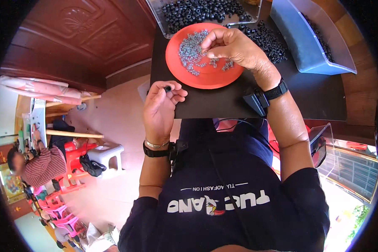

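Navy T-shirt [235,168] nearest. Left hand [158,103]: grip holds small black bead-like part [168,89] beside red plate [206,80]; likely light, stiff, slippery, best pinched by outer wall. Right hand [235,48] above plate's tiny metallic pieces [192,50]: grip narrow, cannot tell whether closed.

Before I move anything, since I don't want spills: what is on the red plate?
Small greyish pieces lie on the red plate, heaped toward its left, with looser ones farther right. Whatever the right hand hides cannot be seen.
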{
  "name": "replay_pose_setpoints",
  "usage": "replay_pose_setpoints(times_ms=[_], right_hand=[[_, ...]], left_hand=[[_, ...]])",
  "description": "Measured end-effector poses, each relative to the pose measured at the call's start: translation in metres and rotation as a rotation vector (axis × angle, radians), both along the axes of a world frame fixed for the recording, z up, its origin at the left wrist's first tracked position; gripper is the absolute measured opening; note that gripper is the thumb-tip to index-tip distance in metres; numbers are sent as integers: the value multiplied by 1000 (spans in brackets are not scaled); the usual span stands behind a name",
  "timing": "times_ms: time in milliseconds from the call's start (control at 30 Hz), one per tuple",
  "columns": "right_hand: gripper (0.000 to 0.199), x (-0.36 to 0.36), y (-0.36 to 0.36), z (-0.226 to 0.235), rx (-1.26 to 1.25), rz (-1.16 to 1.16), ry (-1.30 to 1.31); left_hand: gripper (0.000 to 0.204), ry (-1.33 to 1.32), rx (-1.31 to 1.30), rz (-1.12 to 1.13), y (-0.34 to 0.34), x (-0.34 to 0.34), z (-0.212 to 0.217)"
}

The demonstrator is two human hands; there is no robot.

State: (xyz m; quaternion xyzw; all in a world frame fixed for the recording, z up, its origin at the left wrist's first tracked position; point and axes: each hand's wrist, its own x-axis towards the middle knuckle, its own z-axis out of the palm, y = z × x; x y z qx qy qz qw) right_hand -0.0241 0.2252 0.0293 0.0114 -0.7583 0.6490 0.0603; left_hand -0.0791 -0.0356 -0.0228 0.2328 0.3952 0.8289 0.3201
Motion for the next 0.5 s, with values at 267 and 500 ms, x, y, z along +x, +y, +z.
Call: replay_pose_setpoints(times_ms=[267,500], right_hand=[[17,2,8,3,-113,40,128],[14,7,12,5,-205,131,97]], left_hand=[[24,104,-68,-45,26,9,40],[22,381,-222,36,57,10,60]])
